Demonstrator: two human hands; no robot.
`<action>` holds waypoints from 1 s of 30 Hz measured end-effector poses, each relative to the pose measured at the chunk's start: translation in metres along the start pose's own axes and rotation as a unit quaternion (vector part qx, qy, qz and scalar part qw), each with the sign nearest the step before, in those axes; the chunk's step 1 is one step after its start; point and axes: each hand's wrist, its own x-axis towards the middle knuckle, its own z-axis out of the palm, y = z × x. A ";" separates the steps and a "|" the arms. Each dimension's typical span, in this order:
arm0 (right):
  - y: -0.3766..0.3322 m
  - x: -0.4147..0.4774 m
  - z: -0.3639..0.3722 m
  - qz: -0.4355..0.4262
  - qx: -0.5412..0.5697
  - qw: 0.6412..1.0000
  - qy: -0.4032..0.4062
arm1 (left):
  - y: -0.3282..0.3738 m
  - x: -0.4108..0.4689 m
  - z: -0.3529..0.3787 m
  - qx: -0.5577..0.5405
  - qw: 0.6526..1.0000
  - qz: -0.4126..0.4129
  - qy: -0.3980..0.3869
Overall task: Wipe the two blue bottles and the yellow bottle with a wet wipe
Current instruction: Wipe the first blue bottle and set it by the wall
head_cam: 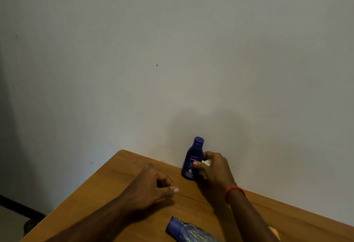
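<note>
A dark blue bottle (192, 159) stands upright on the wooden table (118, 180) close to the wall. My right hand (214, 170) is against its right side, fingers closed on a crumpled white wet wipe (206, 163), thumb touching the bottle's label. My left hand (153, 186) hovers over the table to the left of the bottle, fingers loosely curled and holding nothing. A second blue bottle (187, 231) lies on its side at the bottom edge, partly cut off. A pale yellow sliver (274, 232) shows behind my right forearm; I cannot tell what it is.
A plain grey wall (172, 50) rises directly behind the table. The table's left edge runs diagonally, with dark floor (17, 220) below it. A red band (234, 192) circles my right wrist.
</note>
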 end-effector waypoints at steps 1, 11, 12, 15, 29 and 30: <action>0.000 0.000 -0.001 0.001 0.002 1.000 -0.007 | 0.001 0.002 0.002 0.001 1.000 0.005 0.000; -0.005 -0.010 -0.001 -0.008 -0.081 0.997 0.015 | 0.011 0.000 0.004 0.014 0.999 0.027 -0.014; -0.004 -0.012 -0.002 -0.003 -0.089 0.996 0.015 | 0.012 -0.002 0.002 0.013 0.999 0.030 -0.011; -0.004 -0.019 -0.002 0.010 -0.097 0.995 0.021 | 0.018 -0.007 -0.004 0.022 0.999 0.046 -0.006; -0.025 -0.026 0.010 0.043 -0.147 0.987 0.046 | 0.020 -0.023 -0.024 0.047 0.995 0.086 0.001; -0.025 -0.025 0.011 0.041 -0.153 0.986 0.044 | 0.019 -0.024 -0.024 0.049 0.995 0.085 0.003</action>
